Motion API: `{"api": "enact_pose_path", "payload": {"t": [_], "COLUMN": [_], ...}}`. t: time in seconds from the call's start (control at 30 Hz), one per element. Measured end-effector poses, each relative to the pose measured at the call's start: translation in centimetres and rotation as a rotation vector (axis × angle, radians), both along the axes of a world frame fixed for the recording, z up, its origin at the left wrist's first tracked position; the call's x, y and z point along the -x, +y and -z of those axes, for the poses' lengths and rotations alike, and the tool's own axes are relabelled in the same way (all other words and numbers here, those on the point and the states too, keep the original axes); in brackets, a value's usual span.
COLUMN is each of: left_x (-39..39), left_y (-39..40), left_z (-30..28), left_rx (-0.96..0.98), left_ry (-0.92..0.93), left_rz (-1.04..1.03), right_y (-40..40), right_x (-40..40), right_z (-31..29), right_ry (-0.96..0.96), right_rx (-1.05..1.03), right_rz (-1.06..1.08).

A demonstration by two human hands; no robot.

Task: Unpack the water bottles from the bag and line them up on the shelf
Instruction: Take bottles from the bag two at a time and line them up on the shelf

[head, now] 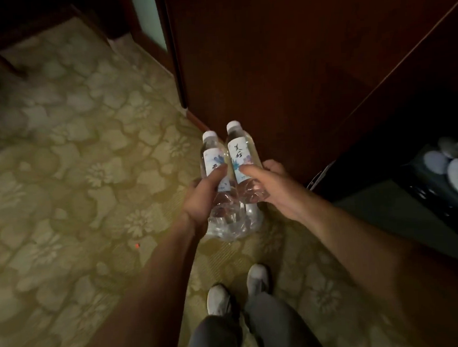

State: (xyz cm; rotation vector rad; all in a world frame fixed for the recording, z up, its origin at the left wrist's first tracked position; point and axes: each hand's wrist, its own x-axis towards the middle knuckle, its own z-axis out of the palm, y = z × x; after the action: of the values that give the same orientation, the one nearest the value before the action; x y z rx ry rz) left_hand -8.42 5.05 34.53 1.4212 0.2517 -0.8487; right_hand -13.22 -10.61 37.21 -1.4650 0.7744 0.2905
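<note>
Left hand (pixel 201 199) grip wraps left water bottle (pixel 213 158), right hand (pixel 273 186) grip wraps right water bottle (pixel 239 151); bottles touching, above patterned carpet (pixel 74 161).

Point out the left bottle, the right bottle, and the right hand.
Left bottle (pixel 213 158), head view, on its label.
Right bottle (pixel 239 151), head view, on its label.
Right hand (pixel 274 186), head view, on the back of the hand.

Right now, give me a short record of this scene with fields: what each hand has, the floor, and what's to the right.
left hand: grips left water bottle
right hand: grips right water bottle
bottles: side by side, white caps on, tilted away
floor: patterned carpet
right side: dark wooden cabinet, pale slippers in a low recess
bag: not in view
</note>
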Motion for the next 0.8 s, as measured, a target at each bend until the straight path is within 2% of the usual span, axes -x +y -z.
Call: {"api": "enact_pose_path", "payload": {"t": [0.1,0.17,0.37,0.5,0.67,0.8], "left_x": [-0.8,-1.3,-0.5,1.1,5.0,9.5], "left_y": [-0.1,-0.5,-6.1,-10.3,-16.2,-21.4], "left_z": [-5.5,-9.0,-23.2,-30.6,-36.5,-39.7], "left_rx": [0.108,0.114,0.212,0.29,0.418,0.501], "left_ry": [-0.043,-0.117,-0.437,-0.584,-0.636,-0.65], "left_rz": [0.11,0.166,0.323,0.411,0.567,0.619], "right_y": [-1.1,-1.9,-6.3,-9.8,-14.4,-18.7], "right_x": [0.5,1.0,4.3,7.8,13.7,18.9], "right_z": [-5.9,-9.3,-22.7,-30.5,-35.4,-37.7], "right_ry": [-0.014,-0.044,-0.306,-0.45,-0.692,-0.792], "right_rx": [0.022,0.05,0.287,0.432,0.439,0.456], "right_rz": [-0.058,-0.072,0.096,0.145,0.383,0.469]}}
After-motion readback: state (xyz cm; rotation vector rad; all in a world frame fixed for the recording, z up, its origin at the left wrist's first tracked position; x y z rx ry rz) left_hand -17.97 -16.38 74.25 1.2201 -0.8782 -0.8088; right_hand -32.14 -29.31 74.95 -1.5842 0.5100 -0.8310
